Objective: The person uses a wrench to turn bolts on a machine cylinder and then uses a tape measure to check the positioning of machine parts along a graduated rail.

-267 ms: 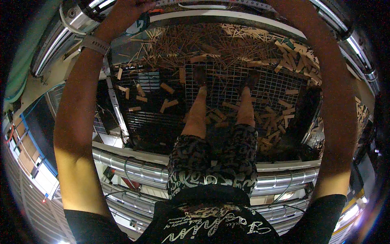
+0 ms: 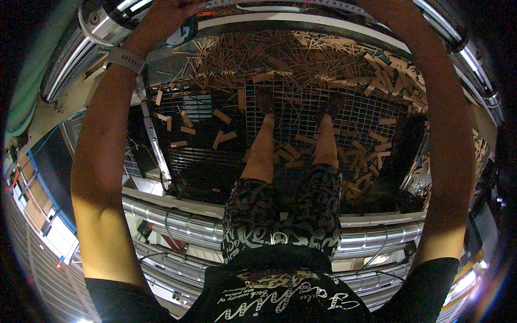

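Left hand (image 2: pixel 171 12) raised to the frame's top edge, against a shiny metal pipe (image 2: pixel 102 27); fingers cut off, grip impossible to tell. Grey wristband (image 2: pixel 125 58) on that wrist. Right hand beyond the top edge, out of sight. Below, both feet planted on a wire grate (image 2: pixel 301 116). Wood scraps (image 2: pixel 301 59) heaped beyond the shoes, more scattered across the grate. Ribbed duct (image 2: pixel 177 223) nearer the body.

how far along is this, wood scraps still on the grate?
Little looks cleared: wooden offcuts lie heaped along the far edge of the mesh grate and scattered by the feet. In hand: the left hand is up by the shiny metal pipe; the right hand is out of frame. All the offcuts remain.
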`<state>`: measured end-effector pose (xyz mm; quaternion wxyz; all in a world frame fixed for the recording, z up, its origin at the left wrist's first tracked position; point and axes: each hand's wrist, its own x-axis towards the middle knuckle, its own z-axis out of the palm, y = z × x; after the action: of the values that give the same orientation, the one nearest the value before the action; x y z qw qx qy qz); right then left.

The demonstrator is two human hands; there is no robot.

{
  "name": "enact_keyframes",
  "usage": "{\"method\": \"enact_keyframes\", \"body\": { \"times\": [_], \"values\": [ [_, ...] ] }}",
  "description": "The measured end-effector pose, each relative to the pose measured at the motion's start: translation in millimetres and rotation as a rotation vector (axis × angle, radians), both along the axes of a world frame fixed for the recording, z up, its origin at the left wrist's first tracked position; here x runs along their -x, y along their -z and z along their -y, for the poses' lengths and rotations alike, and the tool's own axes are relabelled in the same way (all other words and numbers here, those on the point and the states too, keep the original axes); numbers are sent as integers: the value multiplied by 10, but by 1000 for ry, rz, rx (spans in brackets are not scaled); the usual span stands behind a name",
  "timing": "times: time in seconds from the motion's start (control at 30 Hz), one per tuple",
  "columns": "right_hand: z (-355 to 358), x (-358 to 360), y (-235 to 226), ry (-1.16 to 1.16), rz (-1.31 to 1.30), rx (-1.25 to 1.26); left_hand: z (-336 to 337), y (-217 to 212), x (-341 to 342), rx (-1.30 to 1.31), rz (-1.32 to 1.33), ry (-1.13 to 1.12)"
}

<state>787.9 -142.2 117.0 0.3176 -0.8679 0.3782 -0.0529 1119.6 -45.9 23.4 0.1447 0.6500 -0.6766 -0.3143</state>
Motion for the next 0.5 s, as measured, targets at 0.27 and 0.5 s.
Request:
{"method": "enact_keyframes", "body": {
  "times": [0.27, 0.5],
  "values": [
    [-11, -29, -33, 47, -61, -15, -4, -108, 83, -28, 67, 3],
    [-96, -46, 114, 81, 77, -102, 9, -179, 163, -54, 65, -17]
  ]
}}
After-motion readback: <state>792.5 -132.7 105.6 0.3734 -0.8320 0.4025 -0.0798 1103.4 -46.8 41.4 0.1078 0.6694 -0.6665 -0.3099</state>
